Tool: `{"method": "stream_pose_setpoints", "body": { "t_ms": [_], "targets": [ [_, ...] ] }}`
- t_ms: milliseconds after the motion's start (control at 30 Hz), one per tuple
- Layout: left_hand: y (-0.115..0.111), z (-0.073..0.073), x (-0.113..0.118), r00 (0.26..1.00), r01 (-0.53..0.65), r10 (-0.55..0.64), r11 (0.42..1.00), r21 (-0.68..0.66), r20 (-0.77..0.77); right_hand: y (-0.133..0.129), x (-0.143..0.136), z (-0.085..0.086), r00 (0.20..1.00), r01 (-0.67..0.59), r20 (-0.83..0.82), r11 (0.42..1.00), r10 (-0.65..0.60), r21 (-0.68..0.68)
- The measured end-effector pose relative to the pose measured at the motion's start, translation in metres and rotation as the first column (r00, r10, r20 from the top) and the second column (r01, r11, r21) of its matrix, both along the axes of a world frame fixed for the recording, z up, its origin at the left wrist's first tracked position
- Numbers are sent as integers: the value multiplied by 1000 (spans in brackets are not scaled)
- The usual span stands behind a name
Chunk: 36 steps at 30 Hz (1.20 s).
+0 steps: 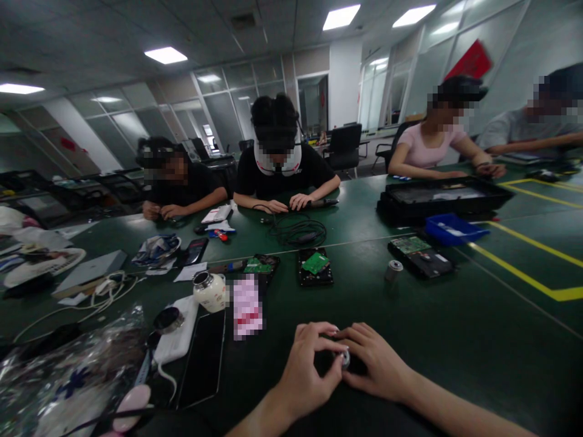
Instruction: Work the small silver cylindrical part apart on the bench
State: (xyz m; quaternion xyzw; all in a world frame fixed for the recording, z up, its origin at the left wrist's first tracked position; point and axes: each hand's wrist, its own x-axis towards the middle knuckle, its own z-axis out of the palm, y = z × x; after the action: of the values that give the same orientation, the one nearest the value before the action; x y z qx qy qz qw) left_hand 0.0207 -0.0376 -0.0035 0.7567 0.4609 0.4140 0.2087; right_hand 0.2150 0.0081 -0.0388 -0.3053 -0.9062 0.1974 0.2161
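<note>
A small round metal part (345,358) sits between my two hands, low at the middle of the head view. My left hand (312,364) curves around its left side, with thumb and index fingertip pressed against it. From the right, my right hand (373,361) wraps close to the same part, its thumb tip and fingers near it; how firmly they touch is partly hidden. Farther up the green table (282,328) stands a silver metal cylinder (393,271). A black hard drive with a green circuit board (316,264) lies ahead, and another drive (421,256) lies to the right.
At the left are an open cream bottle (212,294), a black phone (203,358), a white power bank (180,334), and crumpled clear plastic (82,370). A blue tray (453,229) and large black case (441,197) lie far right. Several people sit opposite.
</note>
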Motion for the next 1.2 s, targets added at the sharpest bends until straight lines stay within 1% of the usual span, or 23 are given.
{"method": "stream_pose_setpoints", "body": {
  "t_ms": [67,167,233,300,467,567,633,700,833,967,1033,1100,1133,1200],
  "targets": [
    [0,0,0,1000,-15,15,1000,-7,-18,0,0,-1,1000,0,-1,1000,0,5],
    [3,-3,1,995,-96,95,995,-35,-27,0,0,0,1000,12,-1,1000,-12,16],
    [4,-4,3,992,-123,123,991,-55,-10,0,0,1,1000,15,1,1000,-15,19],
    [5,-4,3,994,-106,108,992,-72,12,0,0,1,1000,12,5,1000,-12,20],
    [1,2,3,1000,-5,6,996,-85,11,0,0,1,1000,0,5,1000,-1,20],
    [1,2,3,999,-50,50,996,-79,-1,0,0,1,1000,9,13,1000,-9,-1],
    [2,0,2,996,-89,88,992,-87,-11,0,-1,1,1000,10,13,1000,-10,-12],
    [4,-3,2,995,-104,103,990,-98,-19,0,-1,2,1000,13,8,1000,-12,-18],
    [4,-9,3,995,-102,101,987,-120,-20,-1,-2,3,1000,21,8,999,-20,-28],
    [7,-9,-3,996,-79,80,996,-53,25,-1,-2,7,1000,25,20,999,-24,-40],
    [13,-7,-11,986,-130,132,991,-24,101,-1,-2,8,999,31,32,999,-29,-45],
    [23,-6,-21,962,-229,232,973,-41,147,-1,-2,9,999,37,42,998,-35,-44],
    [28,-8,-26,951,-275,281,959,-67,125,-1,-1,10,998,39,44,998,-38,-42],
    [38,-13,-35,948,-313,317,944,-101,27,-2,-1,10,998,41,44,998,-39,-44]
  ]
}}
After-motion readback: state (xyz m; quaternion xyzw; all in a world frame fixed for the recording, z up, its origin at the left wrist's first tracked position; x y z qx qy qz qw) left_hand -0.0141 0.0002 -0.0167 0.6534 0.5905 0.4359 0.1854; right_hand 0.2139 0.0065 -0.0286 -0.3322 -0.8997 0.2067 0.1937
